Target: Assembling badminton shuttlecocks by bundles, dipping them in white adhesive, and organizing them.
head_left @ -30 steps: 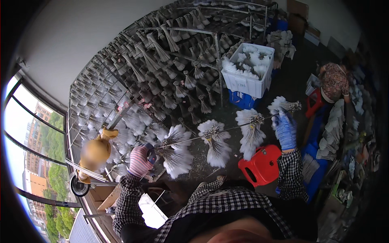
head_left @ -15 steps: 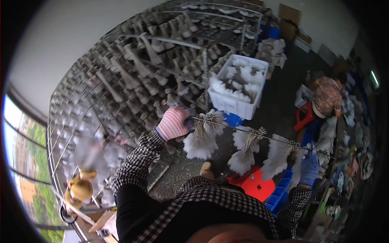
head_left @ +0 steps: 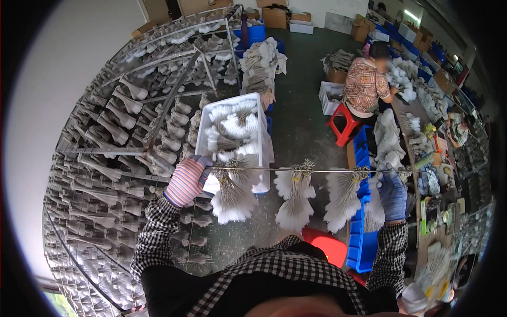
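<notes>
A thin metal rod (head_left: 269, 169) runs nearly level in front of me, with both hands wrapped around it. My left hand (head_left: 186, 182), in a pink-striped glove, is closed on its left end. My right hand (head_left: 393, 195), in a blue-grey glove, is closed around it near the right end. Bunches of thin stems with white, fluffy ends hang from the rod: one beside my left hand (head_left: 232, 195), a middle bunch (head_left: 296, 198) and another (head_left: 344, 203) left of my right hand. A smaller bunch (head_left: 374, 208) hangs right against the right glove.
Metal racks (head_left: 121, 151) full of similar hanging bunches fill the left. A white tub (head_left: 262, 137) of bunches stands behind the rod. Blue trays (head_left: 362, 248) and a red stool (head_left: 322, 245) are below. A person (head_left: 367, 84) sits on a red stool (head_left: 343, 124) at a cluttered worktable.
The view has swung right, bringing the seated person and worktable closer to the middle. The rod, earlier slanting down to the right, is now nearly level. Both hands still hold it.
</notes>
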